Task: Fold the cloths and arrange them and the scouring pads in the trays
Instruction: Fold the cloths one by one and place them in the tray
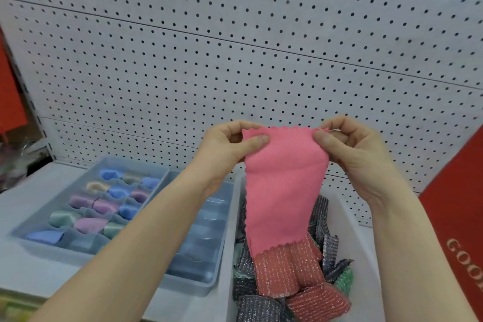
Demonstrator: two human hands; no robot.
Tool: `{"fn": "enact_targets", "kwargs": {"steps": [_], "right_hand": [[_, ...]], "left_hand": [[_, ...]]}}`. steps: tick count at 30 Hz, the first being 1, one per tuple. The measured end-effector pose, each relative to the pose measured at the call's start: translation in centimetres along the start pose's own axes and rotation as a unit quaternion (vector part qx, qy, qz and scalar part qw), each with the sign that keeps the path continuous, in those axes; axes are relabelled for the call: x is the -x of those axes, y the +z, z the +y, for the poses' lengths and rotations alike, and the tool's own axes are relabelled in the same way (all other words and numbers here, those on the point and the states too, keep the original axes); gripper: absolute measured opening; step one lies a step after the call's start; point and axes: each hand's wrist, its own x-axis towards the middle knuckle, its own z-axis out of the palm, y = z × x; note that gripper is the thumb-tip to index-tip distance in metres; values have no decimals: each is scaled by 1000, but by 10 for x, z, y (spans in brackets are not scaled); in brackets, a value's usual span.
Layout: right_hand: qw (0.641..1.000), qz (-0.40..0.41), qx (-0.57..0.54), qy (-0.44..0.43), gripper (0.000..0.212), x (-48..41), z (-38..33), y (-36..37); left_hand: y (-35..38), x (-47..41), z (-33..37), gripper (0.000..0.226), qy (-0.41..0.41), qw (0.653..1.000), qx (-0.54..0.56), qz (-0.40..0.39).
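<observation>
I hold a pink cloth [282, 180] up in front of me by its top edge. My left hand [230, 146] pinches its left top corner and my right hand [350, 149] pinches its right top corner. The cloth hangs down over a white bin [363, 240] that holds several sparkly scouring pads [261, 308] in grey, red and green. To the left stands a blue divided tray [162, 172] with rolled cloths [90, 225] in its cells. A second blue divided tray [203, 282] beside it shows bare cells, partly hidden by my left forearm.
A white pegboard wall [235, 47] rises behind the shelf. A red box [460, 217] with gold letters stands at the right edge. Red and mixed goods sit at the far left [10, 102]. The white shelf surface [31, 269] runs along the front left.
</observation>
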Motion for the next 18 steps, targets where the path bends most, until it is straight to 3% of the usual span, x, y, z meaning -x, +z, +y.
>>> {"fn": "enact_targets", "kwargs": {"steps": [2,5,8,14,18], "right_hand": [[1000,19,25,-6,12,-1,2,1],[984,80,155,-29,11,-6,9,10],[965,125,221,-62,12,-6,18,27],[980,65,158,-106,12,-4,14,60],[984,60,128,-110,11,-5,11,61]], "left_hand": [[-1,-1,0,12,17,998,-59,14],[-1,-7,-6,10,20,982,-182,54],[6,-8,-9,12,21,976,-199,90],[23,-11,1,27,41,986,-123,101],[22,-11,8,18,69,982,-134,109]]}}
